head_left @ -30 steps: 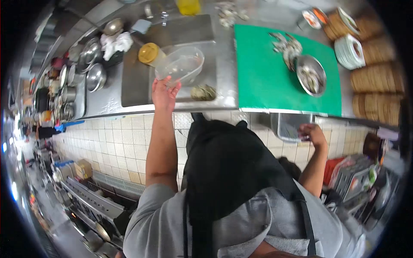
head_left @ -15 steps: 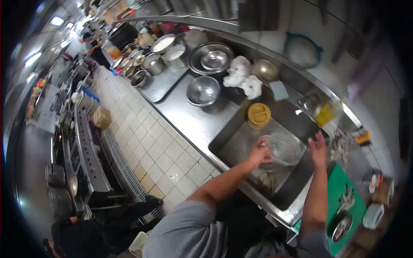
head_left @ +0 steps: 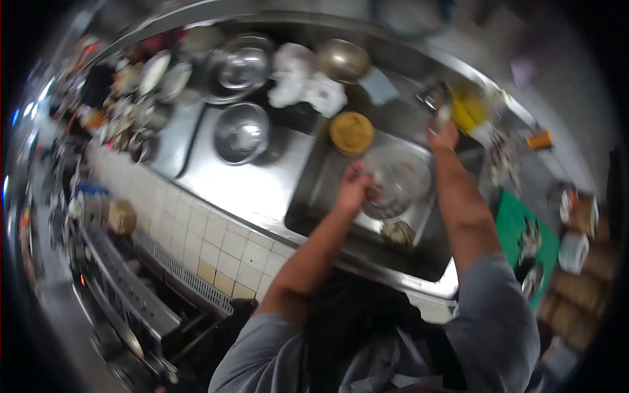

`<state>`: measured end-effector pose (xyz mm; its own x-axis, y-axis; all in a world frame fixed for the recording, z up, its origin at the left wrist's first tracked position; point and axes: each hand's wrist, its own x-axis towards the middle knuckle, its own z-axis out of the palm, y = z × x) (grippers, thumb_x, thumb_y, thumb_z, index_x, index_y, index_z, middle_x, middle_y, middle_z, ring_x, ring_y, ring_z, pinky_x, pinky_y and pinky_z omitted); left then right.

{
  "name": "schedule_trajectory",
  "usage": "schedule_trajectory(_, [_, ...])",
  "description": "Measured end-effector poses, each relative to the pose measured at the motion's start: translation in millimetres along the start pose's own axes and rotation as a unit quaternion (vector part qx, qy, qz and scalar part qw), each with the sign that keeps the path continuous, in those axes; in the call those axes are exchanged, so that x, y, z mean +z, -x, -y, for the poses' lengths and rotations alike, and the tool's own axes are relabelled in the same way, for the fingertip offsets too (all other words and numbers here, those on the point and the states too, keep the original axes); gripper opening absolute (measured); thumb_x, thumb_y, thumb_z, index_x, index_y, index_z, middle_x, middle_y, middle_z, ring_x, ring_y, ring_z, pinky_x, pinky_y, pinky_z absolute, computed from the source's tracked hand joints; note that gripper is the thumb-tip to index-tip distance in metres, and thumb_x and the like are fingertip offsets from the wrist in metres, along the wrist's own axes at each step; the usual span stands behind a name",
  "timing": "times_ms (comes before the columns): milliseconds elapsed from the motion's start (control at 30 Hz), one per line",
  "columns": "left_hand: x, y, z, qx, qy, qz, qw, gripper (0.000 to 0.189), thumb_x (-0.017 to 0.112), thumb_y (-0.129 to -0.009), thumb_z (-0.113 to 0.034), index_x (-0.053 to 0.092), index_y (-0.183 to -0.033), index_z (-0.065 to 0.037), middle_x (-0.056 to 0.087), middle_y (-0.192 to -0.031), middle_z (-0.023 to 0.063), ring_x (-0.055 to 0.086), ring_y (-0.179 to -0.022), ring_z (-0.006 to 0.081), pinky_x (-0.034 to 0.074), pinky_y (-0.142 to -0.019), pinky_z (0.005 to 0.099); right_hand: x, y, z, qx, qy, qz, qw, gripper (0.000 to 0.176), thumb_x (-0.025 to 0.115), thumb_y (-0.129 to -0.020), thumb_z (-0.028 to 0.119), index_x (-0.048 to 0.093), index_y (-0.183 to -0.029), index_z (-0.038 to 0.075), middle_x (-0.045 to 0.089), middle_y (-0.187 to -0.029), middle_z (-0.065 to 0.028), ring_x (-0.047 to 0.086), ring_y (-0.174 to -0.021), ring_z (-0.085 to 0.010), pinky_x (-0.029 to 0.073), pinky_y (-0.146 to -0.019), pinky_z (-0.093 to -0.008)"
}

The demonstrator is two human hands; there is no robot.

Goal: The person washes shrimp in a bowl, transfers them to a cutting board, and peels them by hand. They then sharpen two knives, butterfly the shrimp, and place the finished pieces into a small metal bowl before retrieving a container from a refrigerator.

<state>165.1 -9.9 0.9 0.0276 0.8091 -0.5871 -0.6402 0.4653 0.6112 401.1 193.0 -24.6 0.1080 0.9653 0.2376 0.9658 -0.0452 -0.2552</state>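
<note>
My left hand point(head_left: 354, 188) is closed on the rim of a clear plastic bowl point(head_left: 409, 171), tilted over the metal sink point(head_left: 452, 245). At the sink's back edge my right hand point(head_left: 443, 133) is up at the faucet point(head_left: 430, 97), its fingers closed around it, though blurred. A container with a round yellow lid point(head_left: 351, 133) stands in the sink, left of the bowl. Near the front of the basin lies a pale greenish lump point(head_left: 398, 233), too blurred to name.
Steel bowls point(head_left: 242, 133) and white cloths point(head_left: 304, 85) sit on the counter to the left. A golden bowl point(head_left: 344, 61) and a yellow object point(head_left: 470, 108) are behind the sink. On the right lies a green cutting board point(head_left: 514, 219) with grey pieces on it.
My right hand has moved from open above the sink's right side to the faucet. The clear bowl stays in my left hand. The view has turned.
</note>
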Motion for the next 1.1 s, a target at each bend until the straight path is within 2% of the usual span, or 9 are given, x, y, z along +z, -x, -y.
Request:
schedule_trajectory(233, [40.3,-26.2,-10.7,0.002,0.001,-0.006,1.000,0.059,0.063,-0.088,-0.014,0.034,-0.139,-0.014,0.059,-0.117,0.0131,0.068,-0.089,0.0301,0.059,-0.068,0.0428,-41.9,46.9,9.2,-0.004,-0.170,0.005,0.985,0.020,0.064,-0.086,0.026,0.068,-0.100,0.012,0.069,-0.086,-0.0181,0.067,-0.086,-0.0385,0.053,-0.078,-0.0470])
schedule_trajectory(333, [55.8,-36.9,6.5,0.039,-0.058,0.030,0.997,0.069,0.063,-0.088,-0.015,0.028,-0.147,-0.014,0.058,-0.118,0.0142,0.067,-0.089,0.0294,0.059,-0.069,0.0432,-53.0,65.2,23.2,0.115,-0.085,0.255,0.956,0.024,0.066,-0.076,0.012,0.072,-0.099,0.009,0.067,-0.109,-0.0210,0.063,-0.105,-0.0360,0.051,-0.089,-0.0457])
schedule_trajectory(500, [69.0,-69.7,21.1,0.194,-0.234,0.042,0.952,0.058,0.052,-0.091,-0.013,0.037,-0.147,-0.013,0.060,-0.109,0.0127,0.063,-0.080,0.0191,0.055,-0.058,0.0301,-11.0,110.0,42.1,-0.111,-0.320,-0.029,0.940,0.014,0.067,-0.084,0.010,0.072,-0.097,0.009,0.070,-0.085,-0.0117,0.068,-0.080,-0.0284,0.053,-0.079,-0.0377])
schedule_trajectory(667, [78.6,-46.3,2.7,0.164,-0.128,0.019,0.978,0.051,0.051,-0.091,-0.007,0.045,-0.141,-0.008,0.055,-0.129,0.0182,0.061,-0.107,0.0268,0.051,-0.090,0.0354,-25.3,109.8,-3.4,-0.084,-0.312,0.324,0.889,0.026,0.067,-0.080,0.008,0.069,-0.106,0.009,0.065,-0.109,-0.0206,0.065,-0.096,-0.0334,0.052,-0.082,-0.0395])
schedule_trajectory(733, [85.7,-32.6,1.4,0.313,-0.432,0.012,0.846,0.049,0.052,-0.090,-0.010,0.046,-0.139,-0.005,0.051,-0.133,0.0203,0.057,-0.114,0.0331,0.047,-0.096,0.0395,-11.3,109.4,-4.0,-0.023,-0.279,0.272,0.921,0.024,0.067,-0.081,0.009,0.068,-0.105,0.009,0.063,-0.110,-0.0225,0.065,-0.094,-0.0362,0.052,-0.080,-0.0398])
schedule_trajectory(800, [89.1,-34.0,6.9,0.308,-0.441,-0.001,0.843,0.050,0.053,-0.089,-0.011,0.047,-0.139,-0.009,0.051,-0.128,0.0209,0.054,-0.116,0.0362,0.045,-0.099,0.0423,-13.4,107.1,26.0,0.030,-0.288,-0.035,0.957,0.019,0.068,-0.081,0.014,0.069,-0.100,0.010,0.063,-0.111,-0.0216,0.064,-0.098,-0.0365,0.052,-0.081,-0.0396])
schedule_trajectory(833, [82.4,-50.3,17.7,0.322,-0.403,-0.018,0.857,0.049,0.053,-0.090,-0.012,0.048,-0.139,-0.013,0.052,-0.127,0.0201,0.055,-0.115,0.0347,0.045,-0.100,0.0411,-22.2,108.0,43.9,0.164,-0.569,0.089,0.801,0.021,0.070,-0.079,0.017,0.069,-0.100,0.011,0.062,-0.116,-0.0200,0.061,-0.105,-0.0373,0.051,-0.087,-0.0413])
schedule_trajectory(967, [69.4,-49.6,8.1,0.205,-0.185,-0.035,0.961,0.049,0.051,-0.093,-0.018,0.042,-0.142,-0.017,0.054,-0.119,0.0140,0.060,-0.103,0.0289,0.053,-0.087,0.0494,-44.6,119.3,36.9,-0.267,-0.206,0.117,0.934,0.035,0.065,-0.075,-0.001,0.067,-0.109,0.008,0.058,-0.123,-0.0163,0.058,-0.108,-0.0367,0.048,-0.094,-0.0393])
schedule_trajectory(1100, [40.2,-46.6,10.6,0.051,0.000,0.009,0.999,0.056,0.054,-0.092,-0.019,0.034,-0.144,-0.017,0.056,-0.115,0.0099,0.062,-0.094,0.0287,0.058,-0.071,0.0541,-104.5,105.4,23.6,-0.139,-0.001,-0.115,0.984,0.036,0.062,-0.077,0.000,0.068,-0.111,0.009,0.060,-0.124,-0.0171,0.059,-0.110,-0.0360,0.047,-0.097,-0.0399])
